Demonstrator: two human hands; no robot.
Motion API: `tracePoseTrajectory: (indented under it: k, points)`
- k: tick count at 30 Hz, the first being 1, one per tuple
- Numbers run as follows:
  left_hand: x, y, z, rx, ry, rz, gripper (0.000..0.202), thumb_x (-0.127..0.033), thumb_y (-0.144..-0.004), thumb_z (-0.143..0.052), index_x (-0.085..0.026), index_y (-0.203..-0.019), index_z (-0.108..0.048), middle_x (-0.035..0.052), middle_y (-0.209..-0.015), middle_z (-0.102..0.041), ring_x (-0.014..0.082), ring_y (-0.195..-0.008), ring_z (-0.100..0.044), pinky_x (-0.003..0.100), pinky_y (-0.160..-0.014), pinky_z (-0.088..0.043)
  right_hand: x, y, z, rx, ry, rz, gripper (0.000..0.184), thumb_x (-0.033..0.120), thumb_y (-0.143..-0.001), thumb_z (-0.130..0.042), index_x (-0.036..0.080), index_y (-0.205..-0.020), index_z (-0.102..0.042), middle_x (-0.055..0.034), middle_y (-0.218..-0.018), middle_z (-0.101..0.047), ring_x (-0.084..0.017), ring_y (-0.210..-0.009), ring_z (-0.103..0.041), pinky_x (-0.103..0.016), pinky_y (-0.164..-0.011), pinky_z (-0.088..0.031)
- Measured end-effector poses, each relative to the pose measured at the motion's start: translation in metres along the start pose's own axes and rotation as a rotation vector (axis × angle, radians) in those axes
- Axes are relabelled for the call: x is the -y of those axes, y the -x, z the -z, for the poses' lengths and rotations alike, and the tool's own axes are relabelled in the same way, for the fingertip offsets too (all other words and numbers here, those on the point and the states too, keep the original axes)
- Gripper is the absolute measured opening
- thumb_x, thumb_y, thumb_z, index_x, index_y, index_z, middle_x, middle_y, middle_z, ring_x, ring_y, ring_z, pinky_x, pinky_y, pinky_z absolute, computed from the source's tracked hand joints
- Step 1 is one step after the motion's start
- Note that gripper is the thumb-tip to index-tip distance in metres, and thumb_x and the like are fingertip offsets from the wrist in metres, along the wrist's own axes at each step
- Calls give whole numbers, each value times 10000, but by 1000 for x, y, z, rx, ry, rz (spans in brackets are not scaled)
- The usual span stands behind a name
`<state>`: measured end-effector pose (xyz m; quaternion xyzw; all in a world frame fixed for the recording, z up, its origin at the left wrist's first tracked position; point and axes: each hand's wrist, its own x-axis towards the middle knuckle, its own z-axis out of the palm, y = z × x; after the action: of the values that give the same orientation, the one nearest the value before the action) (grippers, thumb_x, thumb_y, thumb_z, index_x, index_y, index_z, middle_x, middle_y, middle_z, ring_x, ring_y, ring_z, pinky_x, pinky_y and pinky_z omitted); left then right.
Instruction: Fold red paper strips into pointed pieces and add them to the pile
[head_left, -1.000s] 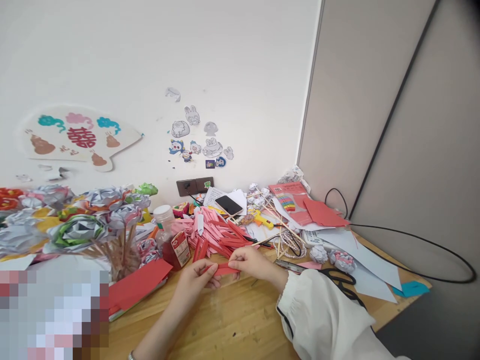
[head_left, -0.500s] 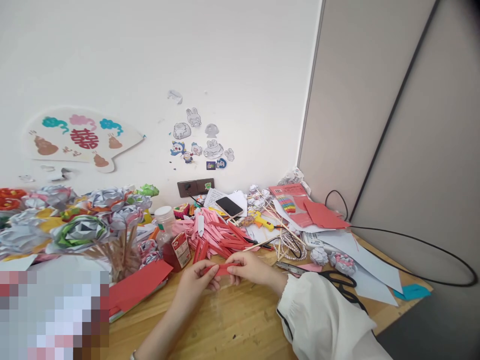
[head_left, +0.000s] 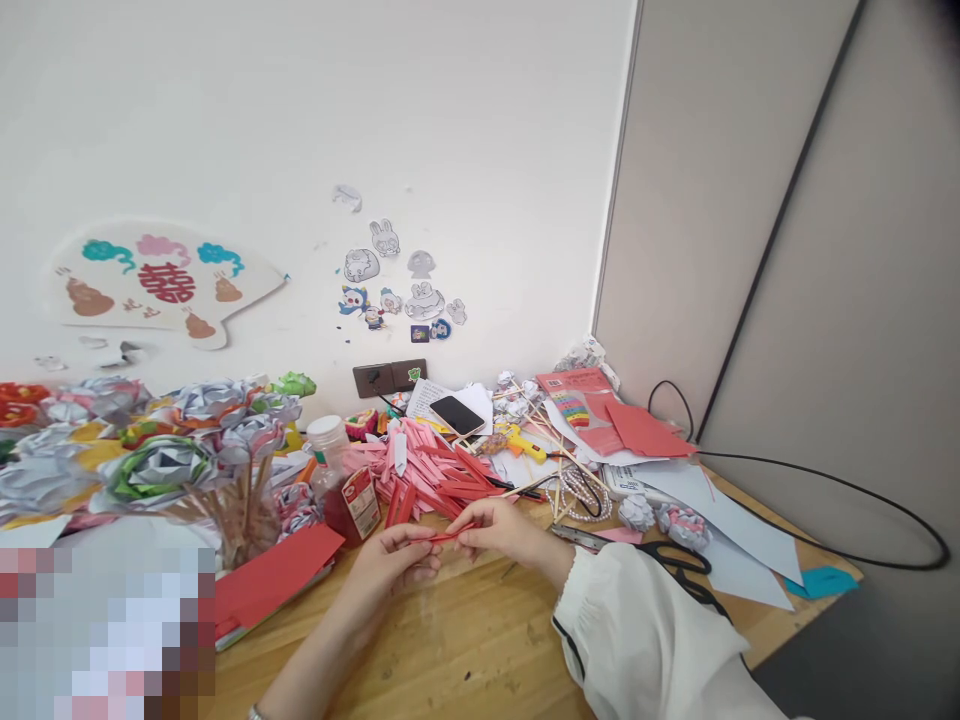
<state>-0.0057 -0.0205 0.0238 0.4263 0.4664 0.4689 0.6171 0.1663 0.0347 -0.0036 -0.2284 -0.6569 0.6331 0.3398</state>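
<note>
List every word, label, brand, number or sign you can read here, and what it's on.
"囍", in red: on the fan-shaped paper on the wall.
Small marks beneath it: unclear.
Jar label: too small to read.
Printed sheet by the phone: too small to read.
Red packet: print too small to read.

The person's left hand (head_left: 391,562) and right hand (head_left: 499,532) both pinch a thin red strip (head_left: 445,536) above the wooden table (head_left: 442,640). Beyond them lies a heap of pink and red strips (head_left: 435,468), with a white-lidded jar (head_left: 332,492) beside it.
</note>
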Motion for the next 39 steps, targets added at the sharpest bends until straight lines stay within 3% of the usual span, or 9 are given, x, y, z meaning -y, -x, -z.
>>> tracePoseTrajectory:
  k: [5, 10, 12, 15, 19, 25, 29, 34, 39]
  points:
    - [1, -2, -3, -16, -142, -37, 240, -342, -558, -648, -128, -651, -594, 13, -535, -640, 117, -518, -574, 236, -565, -451, -1, -1, 2, -24, 46, 14, 297, 366, -633, -599, 99, -764, -588, 3, -612, -524, -72, -517, -493, -223, -526, -421]
    - [2, -4, -6, -90, -361, -200, 290, -327, -484, -679, -146, -690, -587, -9, -498, -623, 139, -475, -560, 244, -504, -432, -11, -4, 2, -48, 187, -37, 371, 370, -618, -612, 142, -905, -559, 19, -633, -509, -62, -494, -462, -191, -479, -385]
    - [1, -5, -6, -133, -397, -221, 272, -302, -464, -691, -150, -657, -576, -5, -516, -631, 142, -487, -565, 240, -510, -433, -15, -3, 2, -39, 288, -66, 289, 373, -650, -582, 133, -810, -574, 28, -566, -490, -58, -455, -432, -179, -442, -354]
    - [1, -6, -2, -172, -369, -175, 286, -314, -461, -696, -154, -659, -567, -11, -501, -629, 137, -481, -567, 239, -522, -440, -16, -2, -1, -57, 396, -37, 236, 367, -684, -546, 132, -691, -561, 36, -506, -468, -58, -440, -418, -169, -424, -326]
    - [4, -9, 2, -122, -241, -110, 279, -388, -516, -658, -141, -620, -579, 6, -514, -633, 135, -516, -577, 244, -562, -452, -6, -1, -5, -114, 337, 12, 246, 381, -687, -537, 135, -674, -524, 36, -542, -479, -61, -459, -452, -167, -440, -352]
    - [8, -10, 3, -112, -117, -219, 259, -374, -547, -654, -148, -520, -530, -10, -527, -610, 107, -508, -556, 217, -544, -447, 1, 0, -4, -96, 341, -39, 321, 458, -691, -501, 141, -644, -497, 60, -442, -424, -47, -376, -383, -152, -376, -301]
    - [6, -7, 3, -131, -129, -217, 276, -412, -560, -631, -146, -553, -557, 16, -574, -629, 132, -533, -564, 251, -572, -464, 1, 0, -2, -121, 401, -49, 361, 483, -694, -484, 134, -604, -512, 64, -417, -386, -44, -359, -347, -156, -355, -257]
    - [8, -7, 6, -207, -125, -282, 275, -411, -584, -610, -139, -617, -594, 13, -561, -611, 135, -539, -552, 248, -566, -457, 1, 0, -2, 28, 301, -67, 332, 452, -732, -449, 133, -695, -535, 51, -468, -444, -52, -391, -416, -162, -403, -330]
    - [8, -7, 5, -238, -120, -314, 243, -392, -584, -616, -150, -580, -592, -7, -525, -595, 120, -504, -533, 229, -533, -447, 1, 0, 1, -65, 382, -83, 346, 461, -707, -480, 129, -622, -525, 55, -419, -426, -46, -360, -391, -152, -368, -289]
